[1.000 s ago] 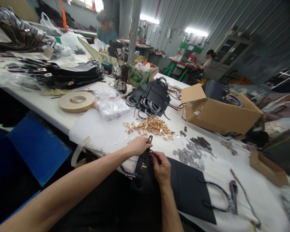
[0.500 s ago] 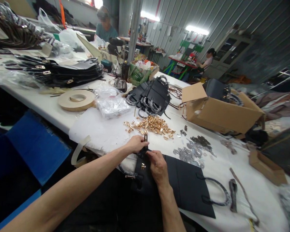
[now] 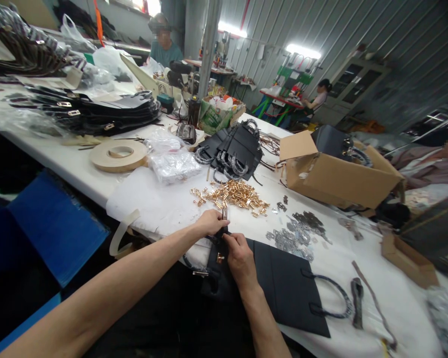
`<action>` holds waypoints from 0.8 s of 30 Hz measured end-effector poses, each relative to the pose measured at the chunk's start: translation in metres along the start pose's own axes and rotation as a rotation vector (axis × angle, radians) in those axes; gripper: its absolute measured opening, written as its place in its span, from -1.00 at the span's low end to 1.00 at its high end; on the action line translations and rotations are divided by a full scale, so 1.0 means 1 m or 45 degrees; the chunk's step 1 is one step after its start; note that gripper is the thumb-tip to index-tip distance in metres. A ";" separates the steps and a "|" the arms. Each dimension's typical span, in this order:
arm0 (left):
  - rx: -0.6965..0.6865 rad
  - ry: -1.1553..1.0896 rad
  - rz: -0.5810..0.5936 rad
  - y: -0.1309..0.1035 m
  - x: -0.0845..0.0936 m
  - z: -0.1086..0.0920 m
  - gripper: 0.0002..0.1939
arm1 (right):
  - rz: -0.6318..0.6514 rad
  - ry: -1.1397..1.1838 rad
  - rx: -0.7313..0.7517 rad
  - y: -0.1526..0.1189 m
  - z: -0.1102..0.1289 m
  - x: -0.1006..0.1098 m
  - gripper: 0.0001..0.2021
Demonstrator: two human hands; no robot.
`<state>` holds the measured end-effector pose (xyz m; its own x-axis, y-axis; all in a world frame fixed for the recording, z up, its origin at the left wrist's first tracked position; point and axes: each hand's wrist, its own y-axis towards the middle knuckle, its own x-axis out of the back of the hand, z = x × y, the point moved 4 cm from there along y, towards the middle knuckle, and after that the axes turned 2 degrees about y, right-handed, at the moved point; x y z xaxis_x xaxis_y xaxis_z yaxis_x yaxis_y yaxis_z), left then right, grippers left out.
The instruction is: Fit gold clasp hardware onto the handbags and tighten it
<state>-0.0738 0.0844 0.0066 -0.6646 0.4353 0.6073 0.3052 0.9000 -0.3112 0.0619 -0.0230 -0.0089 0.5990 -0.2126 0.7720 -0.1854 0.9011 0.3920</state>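
Observation:
A black handbag panel (image 3: 283,283) with a wrapped loop handle (image 3: 338,281) lies at the table's front edge, under and to the right of my hands. My left hand (image 3: 211,222) is closed on a narrow black strap (image 3: 220,232), whose metal-plated end (image 3: 224,213) stands up past the fingers. Just below it, my right hand (image 3: 241,253) pinches at the same strap with thumb and forefinger; the exact grip is partly hidden. A small gold clasp (image 3: 220,257) sits on the black leather left of my right hand. Beyond my hands lies a heap of gold metal fittings (image 3: 239,194).
Silver metal plates (image 3: 291,236) lie right of the gold heap. Further back are stacked black bag parts (image 3: 231,144) and an open cardboard box (image 3: 339,179). A tape roll (image 3: 118,155) and plastic-wrapped bundle (image 3: 173,164) lie left. Two people sit in the background; another is at far right.
My right hand has shifted slightly left along the strap, and its fingers have tilted a little. My left hand keeps its hold. The view has turned very slightly.

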 end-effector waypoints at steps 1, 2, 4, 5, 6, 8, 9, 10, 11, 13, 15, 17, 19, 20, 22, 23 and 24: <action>0.002 0.002 -0.003 0.000 0.000 0.000 -0.67 | 0.017 -0.065 0.005 0.001 0.004 -0.001 -0.62; 0.003 0.005 -0.007 0.000 0.000 0.000 -0.67 | 0.038 -0.135 0.006 0.001 0.007 -0.001 -0.62; -0.002 0.012 -0.014 0.000 0.000 0.001 -0.67 | 0.091 -0.266 0.003 0.004 0.015 -0.003 -0.62; -0.008 0.016 -0.018 0.000 0.000 0.001 -0.67 | 0.116 -0.317 0.002 0.005 0.018 -0.004 -0.62; -0.016 0.021 -0.023 0.000 0.001 0.001 -0.67 | 0.135 -0.351 0.001 0.006 0.021 -0.005 -0.62; -0.042 0.036 -0.036 -0.001 0.002 0.001 -0.66 | 0.147 -0.368 0.001 0.007 0.024 -0.007 -0.62; -0.059 0.046 -0.044 -0.002 0.003 0.001 -0.65 | 0.139 -0.352 -0.002 0.007 0.024 -0.007 -0.63; -0.081 0.057 -0.054 -0.003 0.003 0.001 -0.65 | 0.118 -0.316 -0.012 0.007 0.024 -0.007 -0.64; -0.108 0.069 -0.064 -0.004 0.002 0.000 -0.66 | 0.087 -0.254 -0.027 0.006 0.023 -0.006 -0.64; -0.165 0.101 -0.107 -0.008 -0.001 0.001 -0.66 | 0.019 -0.035 -0.071 0.005 0.019 -0.004 -0.64; -0.201 0.158 -0.198 -0.012 -0.005 0.003 -0.67 | -0.038 0.276 -0.149 0.005 0.012 0.000 -0.68; -0.220 0.243 -0.304 -0.016 -0.010 0.006 -0.70 | -0.124 0.586 -0.297 0.005 -0.003 0.005 -0.72; -0.240 0.313 -0.370 -0.020 -0.014 0.008 -0.74 | -0.290 0.791 -0.480 0.007 -0.024 0.012 -0.70; -0.251 0.325 -0.382 -0.020 -0.016 0.009 -0.73 | -0.398 0.843 -0.560 0.009 -0.037 0.017 -0.67; -0.264 0.305 -0.381 -0.021 -0.018 0.009 -0.67 | -0.593 0.858 -0.670 0.015 -0.065 0.028 -0.59; -0.271 0.283 -0.377 -0.021 -0.018 0.009 -0.64 | -0.656 0.826 -0.706 0.020 -0.078 0.034 -0.56; -0.278 0.264 -0.375 -0.021 -0.017 0.010 -0.61 | -0.682 0.774 -0.728 0.027 -0.091 0.039 -0.54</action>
<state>-0.0751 0.0581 -0.0046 -0.6004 0.1335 0.7884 0.2746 0.9604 0.0465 0.1509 0.0271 -0.0138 0.8213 -0.5593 0.1126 0.5346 0.8234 0.1900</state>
